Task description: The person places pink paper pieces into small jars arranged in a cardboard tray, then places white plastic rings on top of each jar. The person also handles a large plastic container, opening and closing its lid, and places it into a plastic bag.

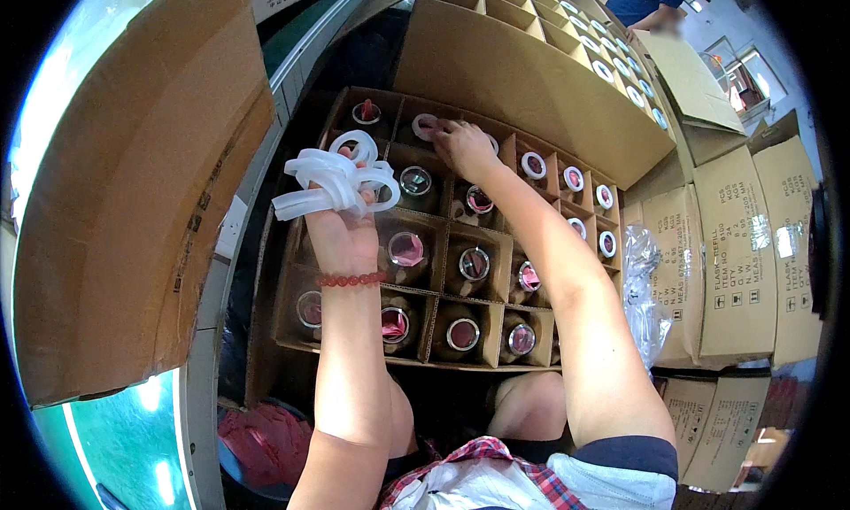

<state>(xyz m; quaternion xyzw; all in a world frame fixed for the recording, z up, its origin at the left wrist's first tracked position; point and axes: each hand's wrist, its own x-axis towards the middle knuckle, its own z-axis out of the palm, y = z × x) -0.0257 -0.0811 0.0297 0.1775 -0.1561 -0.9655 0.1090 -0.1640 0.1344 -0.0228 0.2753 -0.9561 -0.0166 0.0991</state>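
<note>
Green flr (124, 430) (v. shiny), pale wall (742, 21), window (763, 78) upper R

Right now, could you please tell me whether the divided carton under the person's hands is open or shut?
The carton is open: its dividers and the glass bottles between them show from above.

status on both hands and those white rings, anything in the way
Left hand holding bunched white rings. Right hand at a pale ring, back of divided carton. Left forearm crossing near-left compartments, partly hiding them.
</note>
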